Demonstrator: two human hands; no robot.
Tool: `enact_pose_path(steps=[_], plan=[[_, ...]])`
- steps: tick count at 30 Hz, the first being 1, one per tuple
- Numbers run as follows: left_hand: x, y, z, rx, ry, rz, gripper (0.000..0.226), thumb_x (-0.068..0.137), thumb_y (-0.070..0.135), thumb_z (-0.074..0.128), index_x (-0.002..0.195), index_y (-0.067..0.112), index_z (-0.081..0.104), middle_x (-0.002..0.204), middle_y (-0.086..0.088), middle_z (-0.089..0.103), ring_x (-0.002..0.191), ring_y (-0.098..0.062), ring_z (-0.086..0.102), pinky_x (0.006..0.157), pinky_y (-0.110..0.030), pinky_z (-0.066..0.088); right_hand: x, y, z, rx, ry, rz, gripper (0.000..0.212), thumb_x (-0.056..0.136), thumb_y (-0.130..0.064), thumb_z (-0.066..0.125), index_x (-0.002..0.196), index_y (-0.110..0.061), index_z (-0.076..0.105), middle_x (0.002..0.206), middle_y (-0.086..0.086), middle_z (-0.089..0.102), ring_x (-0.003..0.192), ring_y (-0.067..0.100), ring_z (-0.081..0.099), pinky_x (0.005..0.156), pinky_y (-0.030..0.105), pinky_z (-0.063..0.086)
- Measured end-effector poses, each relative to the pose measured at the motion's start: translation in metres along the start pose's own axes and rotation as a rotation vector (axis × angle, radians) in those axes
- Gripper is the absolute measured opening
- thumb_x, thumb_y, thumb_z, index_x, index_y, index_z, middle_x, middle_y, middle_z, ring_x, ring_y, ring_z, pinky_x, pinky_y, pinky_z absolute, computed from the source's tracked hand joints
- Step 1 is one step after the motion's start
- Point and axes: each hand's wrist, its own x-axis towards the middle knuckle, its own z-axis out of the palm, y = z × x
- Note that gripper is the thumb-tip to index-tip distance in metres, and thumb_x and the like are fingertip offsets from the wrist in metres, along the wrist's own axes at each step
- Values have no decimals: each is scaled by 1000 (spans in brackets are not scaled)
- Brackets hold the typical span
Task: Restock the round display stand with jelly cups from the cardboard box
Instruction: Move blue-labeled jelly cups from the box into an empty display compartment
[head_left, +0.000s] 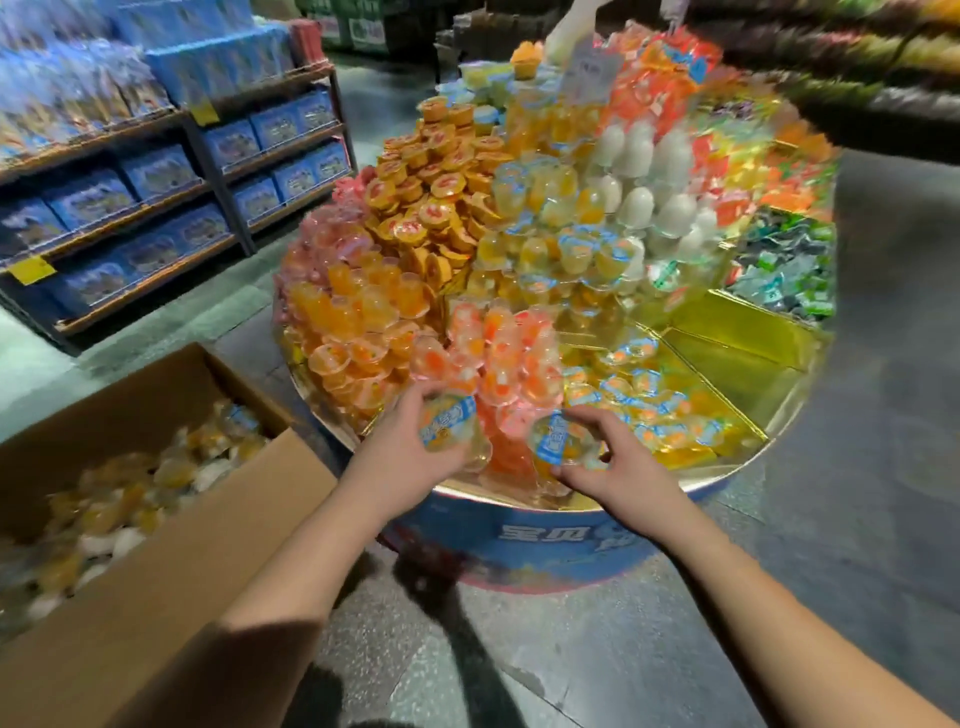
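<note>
Head view has us at the round display stand (519, 525), our left hand (410, 452) curled round one blue-lidded jelly cup (448, 422) and our right hand (608, 462) pinching another (558, 441), each grip clamped on its cup above the near rim. The cardboard box (171, 519) sits to our left, apparently well filled, though blur hides detail. We should set these into the thinly stocked blue-lidded compartment (649, 410) on the right, lids up, without knocking the stacked pink cups (498, 358).
</note>
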Motion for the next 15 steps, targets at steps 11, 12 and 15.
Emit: enact_pose_path(steps=[11,12,15], plan=[[72,124,211,136,-88,32,47,78,33,74,118,37,48,123,4,57,107,-14,56,82,-23,40,-35,163,-196,2,159,134,54,76,-21,83,123,-31,56,121,-13,55,113,2,52,83,-4,31],[81,127,224,152,-84,10,49,79,32,74,122,33,50,126,4,55,113,-14,55,87,-25,43,-34,175,-208,-4,165,143,55,76,-20,83,123,-29,57,120,-12,55,113,4,52,84,-4,30],[107,133,255,217,-60,-70,55,81,35,72,129,26,49,131,6,52,111,-21,59,79,-29,44,-26,207,-233,-28,191,118,55,75,-17,84,122,-26,57,118,-10,55,112,8,52,88,-2,29]])
